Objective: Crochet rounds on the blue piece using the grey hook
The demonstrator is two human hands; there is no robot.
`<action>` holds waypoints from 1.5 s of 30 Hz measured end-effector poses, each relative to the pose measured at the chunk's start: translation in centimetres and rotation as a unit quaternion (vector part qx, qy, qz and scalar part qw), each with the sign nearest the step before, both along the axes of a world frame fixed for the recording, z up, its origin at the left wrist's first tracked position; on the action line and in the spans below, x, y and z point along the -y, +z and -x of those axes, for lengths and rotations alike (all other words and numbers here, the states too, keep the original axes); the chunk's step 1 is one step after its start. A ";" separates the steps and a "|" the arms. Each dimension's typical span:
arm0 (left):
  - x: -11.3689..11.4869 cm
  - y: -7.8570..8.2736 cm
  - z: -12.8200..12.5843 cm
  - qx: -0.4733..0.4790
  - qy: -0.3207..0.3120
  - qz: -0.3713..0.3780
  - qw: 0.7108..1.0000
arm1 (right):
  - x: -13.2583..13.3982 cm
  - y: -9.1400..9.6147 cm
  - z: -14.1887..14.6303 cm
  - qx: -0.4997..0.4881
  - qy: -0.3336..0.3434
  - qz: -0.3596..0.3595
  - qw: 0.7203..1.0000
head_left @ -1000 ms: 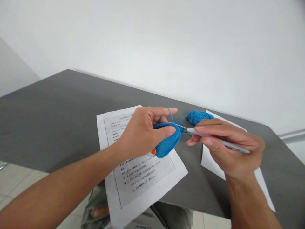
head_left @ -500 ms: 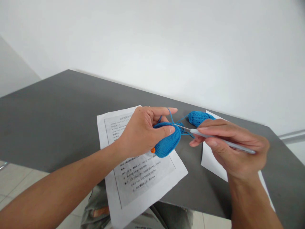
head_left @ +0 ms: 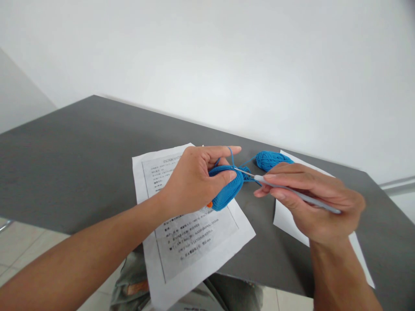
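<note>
My left hand pinches a blue crochet piece between thumb and fingers, its index finger stretched out with a strand of blue yarn looped over it. A small orange item shows at the piece's lower left edge; its kind is unclear. In my right hand is a crochet hook with a pale grey handle, held like a pen. Its metal tip meets the top edge of the piece, close to my left thumb. Behind, a blue yarn ball lies on the table, partly covered by my right fingers.
A printed sheet lies under my left hand and hangs over the front edge of the dark grey table. Another white paper rests beneath my right hand. A white wall stands behind the table.
My right hand and the crochet hook have shifted slightly left, and the handle's end has dipped. The blue crochet piece has tilted a little in my left hand.
</note>
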State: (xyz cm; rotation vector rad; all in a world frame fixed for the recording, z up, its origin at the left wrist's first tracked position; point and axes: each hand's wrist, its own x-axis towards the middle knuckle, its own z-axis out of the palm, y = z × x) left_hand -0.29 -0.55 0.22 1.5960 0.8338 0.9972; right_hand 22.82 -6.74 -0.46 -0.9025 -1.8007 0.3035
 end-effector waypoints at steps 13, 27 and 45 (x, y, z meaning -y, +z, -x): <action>0.5 -0.3 -0.6 -0.055 0.047 -0.060 0.996 | 0.2 0.0 1.1 0.038 -0.033 -0.029 0.998; 0.2 -0.4 -0.2 0.045 -0.003 0.000 0.999 | -0.4 -0.5 1.8 -0.156 0.022 0.039 0.987; -0.2 0.2 0.3 0.052 -0.062 0.078 0.994 | -0.9 -0.6 0.5 -0.128 0.087 0.039 0.987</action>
